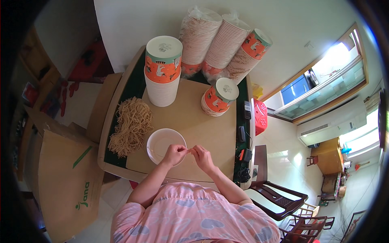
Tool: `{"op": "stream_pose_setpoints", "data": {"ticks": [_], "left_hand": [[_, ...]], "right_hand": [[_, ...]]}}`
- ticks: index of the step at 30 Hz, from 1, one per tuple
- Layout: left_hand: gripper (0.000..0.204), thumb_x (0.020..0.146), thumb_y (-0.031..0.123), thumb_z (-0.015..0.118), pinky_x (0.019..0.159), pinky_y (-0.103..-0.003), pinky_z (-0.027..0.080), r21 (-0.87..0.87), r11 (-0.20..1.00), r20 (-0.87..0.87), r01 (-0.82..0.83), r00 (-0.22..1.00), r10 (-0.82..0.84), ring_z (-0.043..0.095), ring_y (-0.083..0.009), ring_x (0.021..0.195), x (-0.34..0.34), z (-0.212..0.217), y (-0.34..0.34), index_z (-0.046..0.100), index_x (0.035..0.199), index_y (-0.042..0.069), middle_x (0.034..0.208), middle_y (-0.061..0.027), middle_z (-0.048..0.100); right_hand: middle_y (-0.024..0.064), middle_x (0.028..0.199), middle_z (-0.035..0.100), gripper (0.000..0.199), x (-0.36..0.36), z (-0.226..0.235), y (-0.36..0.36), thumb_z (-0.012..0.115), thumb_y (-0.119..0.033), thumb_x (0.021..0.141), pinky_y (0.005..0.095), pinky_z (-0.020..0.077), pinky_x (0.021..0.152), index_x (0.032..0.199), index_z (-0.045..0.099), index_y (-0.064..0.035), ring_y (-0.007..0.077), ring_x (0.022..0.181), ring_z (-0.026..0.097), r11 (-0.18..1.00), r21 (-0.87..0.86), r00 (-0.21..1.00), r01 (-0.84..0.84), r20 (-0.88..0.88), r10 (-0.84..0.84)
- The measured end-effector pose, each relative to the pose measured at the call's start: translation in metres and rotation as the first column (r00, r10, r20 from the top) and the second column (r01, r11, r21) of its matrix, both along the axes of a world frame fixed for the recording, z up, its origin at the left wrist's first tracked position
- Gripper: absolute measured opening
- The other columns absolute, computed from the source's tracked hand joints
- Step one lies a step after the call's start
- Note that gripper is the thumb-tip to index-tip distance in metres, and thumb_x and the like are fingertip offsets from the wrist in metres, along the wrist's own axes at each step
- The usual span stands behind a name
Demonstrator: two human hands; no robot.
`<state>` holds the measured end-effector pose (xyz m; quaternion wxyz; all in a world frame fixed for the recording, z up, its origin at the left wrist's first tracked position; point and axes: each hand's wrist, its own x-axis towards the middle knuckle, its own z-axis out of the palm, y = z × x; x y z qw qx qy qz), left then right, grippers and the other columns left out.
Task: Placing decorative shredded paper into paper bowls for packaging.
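Observation:
My left hand (175,154) is closed in a pinch over the right rim of a white paper bucket (161,141). Close beside it, my right hand (202,157) is pinched too, and the fingertips of both almost meet. Whatever lies between them is too thin to make out. The bucket stands mouth up at the near side of the table, its white inside showing. Left of it lies a tangled heap of beige string (131,125).
Behind the bucket rises a tall stack of upturned orange-and-white paper buckets (163,75), with a shorter stack (216,101) to its right. Bagged stacks (200,36) line the wall. Chargers (246,156) lie along the table's right edge; a cardboard box (67,178) stands left.

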<state>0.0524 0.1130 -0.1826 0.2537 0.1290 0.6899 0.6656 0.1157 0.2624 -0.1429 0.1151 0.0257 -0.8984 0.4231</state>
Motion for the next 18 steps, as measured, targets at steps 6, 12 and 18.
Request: {"op": "stream_pose_setpoints", "data": {"ticks": [6,12,18], "left_hand": [[0.01,0.079,0.009,0.063,0.059,-0.021,0.043,-0.008,1.0,0.008,0.013,1.0,-0.013,0.053,-0.0047,0.063,-0.001,0.002,0.0,0.067,0.077,0.0,0.067,-0.0007,0.063],[0.009,0.079,0.007,0.062,0.059,-0.021,0.043,-0.005,1.0,-0.015,-0.007,1.0,0.007,0.053,-0.0048,0.064,-0.002,-0.002,-0.002,0.067,0.079,0.0,0.068,-0.0005,0.063],[0.008,0.079,0.007,0.063,0.059,-0.021,0.042,-0.016,1.0,-0.023,-0.009,1.0,0.009,0.053,-0.0043,0.064,-0.003,0.004,-0.003,0.066,0.078,0.0,0.068,0.0001,0.063]], "right_hand": [[0.015,0.072,0.054,0.011,-0.001,-0.012,-0.002,0.053,-0.008,0.086,0.0354,0.0441,0.057,0.08,0.054,0.0,0.0307,0.064,0.055,0.996,-0.084,0.999,0.027,0.033,-0.025],[0.0117,0.071,0.055,0.007,-0.002,-0.012,-0.002,0.055,-0.007,0.085,0.0315,0.0452,0.058,0.082,0.054,-0.0006,0.0236,0.064,0.056,0.992,-0.121,0.999,0.026,0.031,-0.022],[0.0089,0.074,0.058,0.005,-0.004,-0.005,0.0,0.061,-0.003,0.08,0.0276,0.045,0.059,0.082,0.057,-0.001,0.0173,0.064,0.055,0.971,-0.229,0.995,0.073,0.079,-0.057]]}}
